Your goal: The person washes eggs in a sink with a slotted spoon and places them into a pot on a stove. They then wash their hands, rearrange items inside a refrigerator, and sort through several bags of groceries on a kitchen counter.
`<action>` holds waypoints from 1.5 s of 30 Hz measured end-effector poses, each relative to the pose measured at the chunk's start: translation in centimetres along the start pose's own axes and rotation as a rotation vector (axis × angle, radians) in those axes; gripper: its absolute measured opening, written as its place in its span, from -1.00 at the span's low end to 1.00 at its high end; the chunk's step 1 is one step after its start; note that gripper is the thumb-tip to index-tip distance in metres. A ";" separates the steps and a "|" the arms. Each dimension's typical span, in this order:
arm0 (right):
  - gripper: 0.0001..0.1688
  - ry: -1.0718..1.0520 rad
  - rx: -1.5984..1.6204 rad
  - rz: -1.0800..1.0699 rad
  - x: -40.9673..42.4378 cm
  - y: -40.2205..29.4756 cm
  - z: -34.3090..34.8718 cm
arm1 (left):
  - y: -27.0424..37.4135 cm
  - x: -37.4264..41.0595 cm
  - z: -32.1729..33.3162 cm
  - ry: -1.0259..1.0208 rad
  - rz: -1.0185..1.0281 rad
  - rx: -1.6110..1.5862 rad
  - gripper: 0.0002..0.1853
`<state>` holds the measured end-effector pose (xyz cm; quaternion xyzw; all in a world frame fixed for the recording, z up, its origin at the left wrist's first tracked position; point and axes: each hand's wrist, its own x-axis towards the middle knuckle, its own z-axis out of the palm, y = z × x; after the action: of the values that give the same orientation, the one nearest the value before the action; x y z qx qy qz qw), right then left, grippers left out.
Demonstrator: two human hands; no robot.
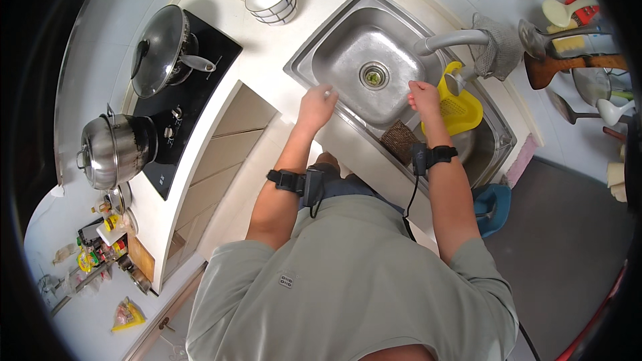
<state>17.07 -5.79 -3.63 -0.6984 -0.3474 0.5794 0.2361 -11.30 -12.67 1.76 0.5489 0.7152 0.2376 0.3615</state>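
Observation:
My left hand [318, 105] hangs over the near left rim of the stainless steel sink [346, 35], fingers loosely curled, holding nothing that shows. Over the right part of the basin is my right hand [424, 98], its fingers drawn together; whether something small is between them cannot be told. Green scraps [372, 78] lie in the drain. Beside my right hand a yellow plastic strainer basket [461, 110] sits at the smaller basin, under the grey faucet [451, 40]. A brown woven scouring pad [398, 141] rests on the sink's near ledge.
Stacked bowls [271, 2] stand on the counter behind the sink. At left, a lidded wok [163, 52] and a steel pot [113, 148] sit on the black cooktop [200, 85]. Ladles and a wooden spatula [546, 67] hang at right. A cloth [496, 47] drapes by the faucet.

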 end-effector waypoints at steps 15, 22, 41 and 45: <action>-0.05 0.005 0.214 -0.059 -2.3 0.9 4.3 | 2.0 5.5 -6.2 -0.104 0.250 0.039 -0.60; -0.25 0.149 0.319 0.029 -5.5 -0.3 10.2 | -1.0 9.2 -5.5 -0.307 0.279 -0.026 -0.58; 0.04 0.262 0.636 -0.400 -16.2 2.1 14.3 | 3.3 4.4 -2.2 -0.781 0.249 0.016 -0.69; 0.13 0.415 0.694 -0.400 -27.2 9.8 11.7 | 5.8 -1.3 3.3 -0.914 0.424 0.041 -0.73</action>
<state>5.40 -33.67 4.18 -0.5984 -0.2059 0.4521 0.6286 -5.02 -12.43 4.35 0.7370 0.3611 0.0272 0.5707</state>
